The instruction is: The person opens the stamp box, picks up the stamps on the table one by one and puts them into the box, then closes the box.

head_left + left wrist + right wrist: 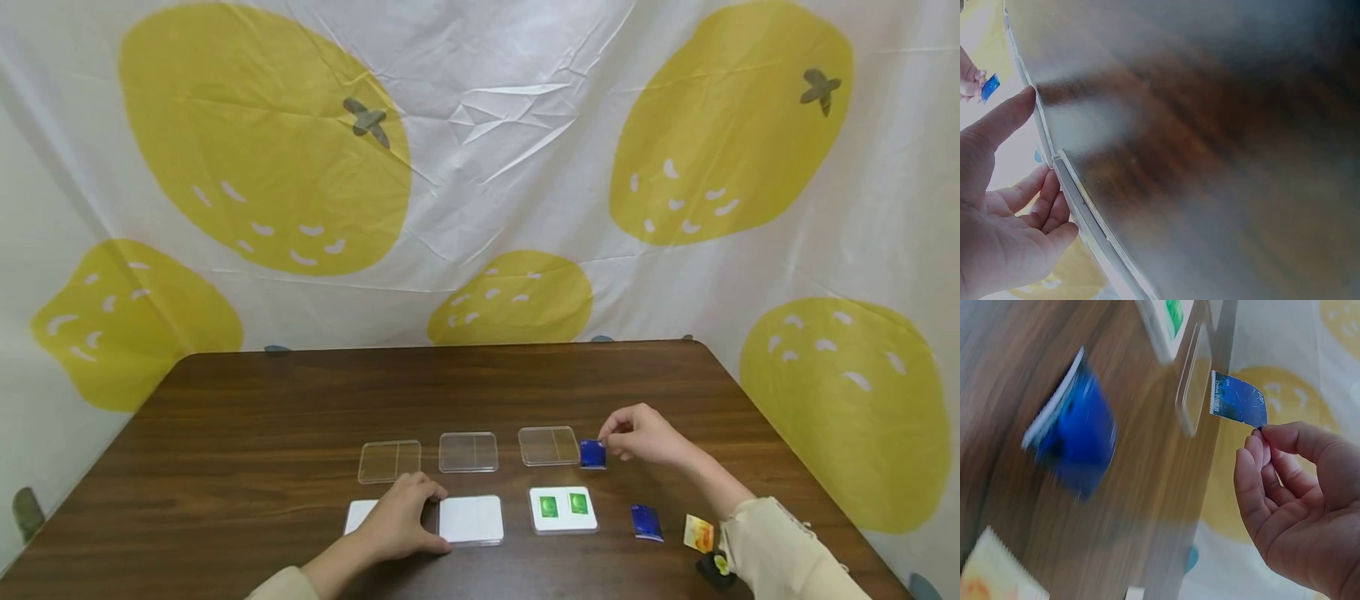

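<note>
My right hand (637, 435) pinches a blue postage stamp (1238, 400) by one corner between thumb and fingertip, beside the rightmost clear lid (551, 457). My left hand (401, 517) holds the left end of the middle shallow clear case (472, 518), lined in white, its thumb at the near edge and fingers toward the far edge. Under that hand, partly covered, lies another white-lined case (360, 510). A third case (564, 523) carries two green stamps (549, 507). A second blue stamp (647, 522) lies on the table to its right.
Two more clear lids, the middle lid (468, 452) and the left lid (390, 462), lie behind the cases. Near my right sleeve (780, 542) are a yellow-orange stamp (698, 533) and a dark item with a yellow-green mark (717, 570). A lemon-print cloth (495, 208) hangs behind the brown table (262, 417).
</note>
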A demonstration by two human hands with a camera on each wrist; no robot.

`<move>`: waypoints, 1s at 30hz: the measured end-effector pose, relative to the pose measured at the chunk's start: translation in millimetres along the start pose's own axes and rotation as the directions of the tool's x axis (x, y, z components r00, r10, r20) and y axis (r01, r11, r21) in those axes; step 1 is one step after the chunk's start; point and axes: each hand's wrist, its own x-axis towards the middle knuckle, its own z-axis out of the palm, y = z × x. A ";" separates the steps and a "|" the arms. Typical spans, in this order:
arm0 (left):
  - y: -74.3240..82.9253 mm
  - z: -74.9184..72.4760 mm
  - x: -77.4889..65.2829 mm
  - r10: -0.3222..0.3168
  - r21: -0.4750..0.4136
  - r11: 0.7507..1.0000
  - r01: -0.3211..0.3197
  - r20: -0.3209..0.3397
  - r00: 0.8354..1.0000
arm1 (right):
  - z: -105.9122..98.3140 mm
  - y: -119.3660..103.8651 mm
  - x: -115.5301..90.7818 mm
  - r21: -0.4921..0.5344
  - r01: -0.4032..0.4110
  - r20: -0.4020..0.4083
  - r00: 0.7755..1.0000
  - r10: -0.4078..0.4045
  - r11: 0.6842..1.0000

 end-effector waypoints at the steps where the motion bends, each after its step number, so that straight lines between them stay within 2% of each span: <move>1: 0.0 0.2 0.0 -0.001 0.000 1.000 0.001 0.001 1.000 | 3.1 -2.8 0.9 -0.004 0.007 0.005 1.000 -0.007 1.000; 7: 0.1 0.9 0.2 -0.002 0.002 1.000 0.002 -0.002 1.000 | 20.3 -20.2 6.1 0.010 0.043 0.036 0.998 -0.044 0.999; 16: 0.9 0.2 0.5 -0.002 0.002 1.000 0.002 -0.005 1.000 | 48.6 -40.8 14.1 0.101 0.046 0.090 0.994 -0.055 0.994; 21: 2.4 -0.6 0.3 -0.009 -0.001 1.000 0.009 0.004 1.000 | 62.2 -46.2 16.7 0.168 0.035 0.114 0.992 -0.055 0.985; 27: 3.6 -1.2 0.2 -0.018 -0.003 1.000 0.018 0.012 1.000 | 73.8 -47.1 19.9 0.151 0.077 0.132 0.986 -0.097 0.986; 30: 3.5 -1.4 0.2 -0.018 -0.002 1.000 0.018 0.011 1.000 | 79.3 -48.1 21.7 0.175 0.088 0.138 0.984 -0.113 0.981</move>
